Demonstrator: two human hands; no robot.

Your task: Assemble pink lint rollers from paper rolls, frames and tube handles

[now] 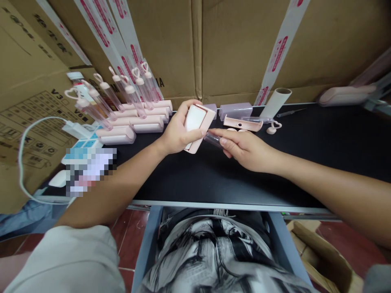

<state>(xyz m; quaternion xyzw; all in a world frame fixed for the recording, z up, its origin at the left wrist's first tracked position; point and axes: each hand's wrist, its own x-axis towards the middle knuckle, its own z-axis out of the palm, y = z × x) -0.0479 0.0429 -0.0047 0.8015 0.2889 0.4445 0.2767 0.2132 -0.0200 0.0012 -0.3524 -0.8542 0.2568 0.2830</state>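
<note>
My left hand [180,132] is closed around a pale pink case [200,126] with a white panel, held tilted above the black table. My right hand [246,148] grips a clear tube [213,139], whose far end meets the lower side of the case. Whether the tube is inside the case or only touching it, I cannot tell. Behind the right hand lie a pink curved shell [242,123] with a hole and a heart-loop cap [273,127]. Lilac pieces [236,110] stand behind them.
At left stand several pink bases [117,134] with upright clear tubes and heart-loop tops. A power strip [82,148], white cable and bottle [76,76] are near them. A white cylinder [276,103] and thin tool [290,113] sit at right rear. Cardboard [232,49] walls the back.
</note>
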